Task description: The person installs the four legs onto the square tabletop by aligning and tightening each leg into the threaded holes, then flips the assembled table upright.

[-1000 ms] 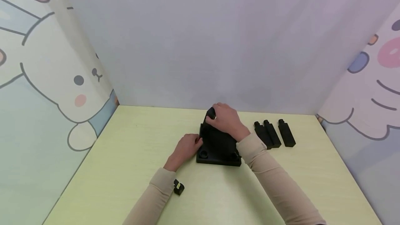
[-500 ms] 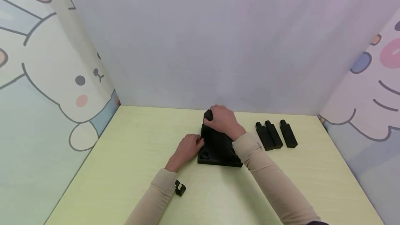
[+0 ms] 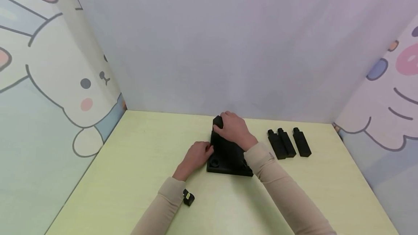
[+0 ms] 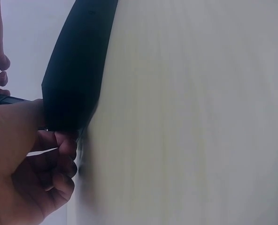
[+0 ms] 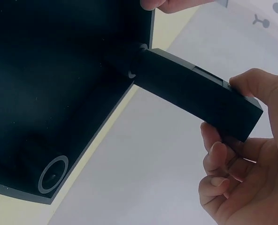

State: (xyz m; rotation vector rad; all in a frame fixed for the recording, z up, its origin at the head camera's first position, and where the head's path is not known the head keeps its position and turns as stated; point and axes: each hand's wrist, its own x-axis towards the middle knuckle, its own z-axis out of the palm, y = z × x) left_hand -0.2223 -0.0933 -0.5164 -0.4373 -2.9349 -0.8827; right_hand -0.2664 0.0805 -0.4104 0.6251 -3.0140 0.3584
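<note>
A black square panel (image 3: pixel 228 168) lies on the table, with ring-shaped corner sockets (image 5: pixel 53 174) showing in the right wrist view. My left hand (image 3: pixel 197 154) grips the panel's left edge; in the left wrist view its fingers (image 4: pixel 64 185) curl beside the black board (image 4: pixel 78 61). My right hand (image 3: pixel 235 129) holds a black square-sided leg (image 5: pixel 195 91) between thumb and fingers. The leg's round end meets the panel's far left corner socket, and the leg stands up from it. How deep it sits cannot be told.
Three similar black legs (image 3: pixel 302 143) with narrow necks lie to the right of the panel. A small black piece (image 3: pixel 188 197) with a yellow mark lies beside my left sleeve. A pale wall (image 3: pixel 209 46) rises behind the table, and patterned sheets stand at both sides.
The leg in my right hand has gone from leaning to more upright, and that hand has dropped slightly. My left hand keeps its hold on the panel. The head view has shifted a little.
</note>
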